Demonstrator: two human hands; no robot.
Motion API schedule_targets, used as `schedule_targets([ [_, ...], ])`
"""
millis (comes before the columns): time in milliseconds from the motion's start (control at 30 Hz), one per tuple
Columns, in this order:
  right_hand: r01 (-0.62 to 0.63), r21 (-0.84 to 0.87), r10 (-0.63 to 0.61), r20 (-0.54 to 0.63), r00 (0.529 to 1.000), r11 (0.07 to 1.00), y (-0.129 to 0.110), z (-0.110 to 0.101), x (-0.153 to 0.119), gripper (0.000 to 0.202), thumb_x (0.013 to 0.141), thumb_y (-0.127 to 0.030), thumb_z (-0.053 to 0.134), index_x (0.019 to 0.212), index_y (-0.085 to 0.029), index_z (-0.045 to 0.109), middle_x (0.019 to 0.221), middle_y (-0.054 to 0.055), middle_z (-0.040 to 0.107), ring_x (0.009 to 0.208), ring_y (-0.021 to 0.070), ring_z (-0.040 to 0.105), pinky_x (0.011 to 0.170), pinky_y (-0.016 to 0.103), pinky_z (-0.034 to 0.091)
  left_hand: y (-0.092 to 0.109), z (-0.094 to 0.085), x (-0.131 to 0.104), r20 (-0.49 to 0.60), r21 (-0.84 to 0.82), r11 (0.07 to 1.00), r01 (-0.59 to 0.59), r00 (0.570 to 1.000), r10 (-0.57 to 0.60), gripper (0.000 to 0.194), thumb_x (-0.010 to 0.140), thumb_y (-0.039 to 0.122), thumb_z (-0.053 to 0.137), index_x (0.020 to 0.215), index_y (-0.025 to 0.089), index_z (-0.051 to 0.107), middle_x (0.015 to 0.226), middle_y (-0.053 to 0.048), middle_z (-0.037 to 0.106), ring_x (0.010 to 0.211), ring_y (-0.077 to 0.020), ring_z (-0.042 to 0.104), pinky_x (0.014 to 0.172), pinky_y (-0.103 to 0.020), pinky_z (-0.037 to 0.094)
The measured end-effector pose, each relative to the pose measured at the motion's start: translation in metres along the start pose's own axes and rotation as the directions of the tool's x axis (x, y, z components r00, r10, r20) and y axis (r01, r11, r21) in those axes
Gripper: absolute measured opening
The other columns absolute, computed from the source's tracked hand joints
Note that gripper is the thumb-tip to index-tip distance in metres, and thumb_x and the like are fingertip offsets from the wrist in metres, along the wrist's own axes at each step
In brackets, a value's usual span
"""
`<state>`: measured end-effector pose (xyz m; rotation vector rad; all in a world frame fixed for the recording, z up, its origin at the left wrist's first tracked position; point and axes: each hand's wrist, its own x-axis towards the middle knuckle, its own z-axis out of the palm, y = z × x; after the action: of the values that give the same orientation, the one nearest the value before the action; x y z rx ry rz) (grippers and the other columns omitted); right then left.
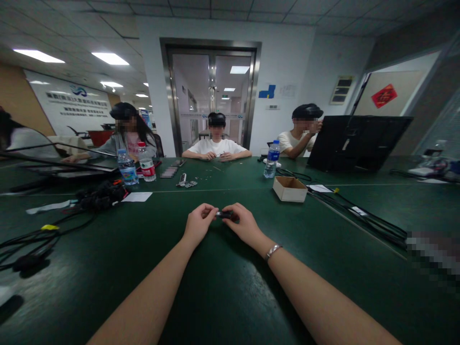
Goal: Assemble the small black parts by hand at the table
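Over the green table (230, 287), my two hands meet around a small black object with a silvery end (225, 214), too small to name for certain. The fingertips of my left hand (199, 223) are closed in a pinch at its silvery end. My right hand (246, 224) grips the black part between thumb and fingers, which partly cover it. A silver bracelet (273, 251) circles my right wrist. Ahead of my hands, small metallic pieces (187, 182) lie scattered on the table.
An open cardboard box (290, 190) stands ahead right, near a water bottle (272, 160). Two bottles, one with a red cap (146, 164), stand ahead left. Black cables (32, 244) run along both sides. A monitor (355, 143) stands at right. Several people in headsets sit across the table.
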<state>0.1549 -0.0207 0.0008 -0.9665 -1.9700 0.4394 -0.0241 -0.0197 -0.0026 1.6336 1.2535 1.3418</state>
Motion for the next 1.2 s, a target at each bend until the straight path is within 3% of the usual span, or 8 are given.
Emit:
schedule_targets([
  [333, -0.039, 0.022, 0.039, -0.002, 0.999, 0.999, 0.002, -0.002, 0.001, 0.022, 0.077, -0.018, 0.066, 0.098, -0.020, 0.064, 0.091, 0.002, 0.058, 0.073, 0.0115, 0.056, 0.067, 0.026, 0.049, -0.002, -0.001, 0.001, 0.009, -0.084, 0.995, -0.053, 0.998, 0.054, 0.024, 0.073, 0.038, 0.067, 0.086, 0.018, 0.065, 0.086, -0.004, 0.070, 0.083, -0.0178, 0.066, 0.081, -0.031, 0.052],
  [567, -0.055, 0.044, 0.055, -0.003, 0.998, 0.998, 0.000, -0.003, 0.001, 0.021, 0.077, -0.020, 0.066, 0.098, -0.020, 0.064, 0.090, 0.002, 0.059, 0.073, 0.0119, 0.057, 0.067, 0.027, 0.049, 0.005, -0.003, 0.000, 0.056, -0.157, 0.987, -0.028, 0.998, 0.038, 0.022, 0.072, 0.030, 0.070, 0.087, 0.016, 0.065, 0.090, -0.006, 0.070, 0.088, -0.0189, 0.067, 0.087, -0.036, 0.052],
  [833, -0.092, 0.063, 0.093, -0.010, 0.996, 0.994, 0.003, -0.002, 0.001, 0.021, 0.077, -0.022, 0.065, 0.098, -0.020, 0.065, 0.091, 0.003, 0.061, 0.075, 0.0125, 0.057, 0.069, 0.027, 0.049, -0.003, -0.002, 0.003, 0.018, -0.265, 0.963, 0.045, 0.999, -0.042, 0.036, 0.062, 0.028, 0.079, 0.092, 0.015, 0.066, 0.116, -0.011, 0.064, 0.098, -0.0212, 0.066, 0.095, -0.038, 0.050],
  [1033, -0.106, 0.045, 0.107, -0.024, 0.994, 0.993, 0.002, -0.002, 0.001, 0.020, 0.076, -0.021, 0.065, 0.096, -0.019, 0.066, 0.088, 0.003, 0.062, 0.074, 0.0122, 0.056, 0.068, 0.027, 0.048, -0.011, -0.003, 0.007, 0.109, -0.214, 0.977, 0.016, 0.994, 0.008, 0.029, 0.066, 0.028, 0.075, 0.091, 0.016, 0.066, 0.092, -0.006, 0.070, 0.089, -0.0198, 0.066, 0.090, -0.038, 0.051],
  [1200, -0.131, 0.070, 0.132, -0.010, 0.991, 0.989, 0.004, -0.002, 0.001, 0.020, 0.076, -0.021, 0.066, 0.096, -0.018, 0.066, 0.089, 0.003, 0.062, 0.073, 0.0119, 0.057, 0.067, 0.026, 0.048, -0.008, -0.004, 0.005, 0.127, -0.199, 0.980, 0.020, 0.992, 0.006, 0.026, 0.068, 0.030, 0.073, 0.090, 0.017, 0.065, 0.090, -0.005, 0.070, 0.089, -0.0197, 0.066, 0.088, -0.037, 0.050],
])
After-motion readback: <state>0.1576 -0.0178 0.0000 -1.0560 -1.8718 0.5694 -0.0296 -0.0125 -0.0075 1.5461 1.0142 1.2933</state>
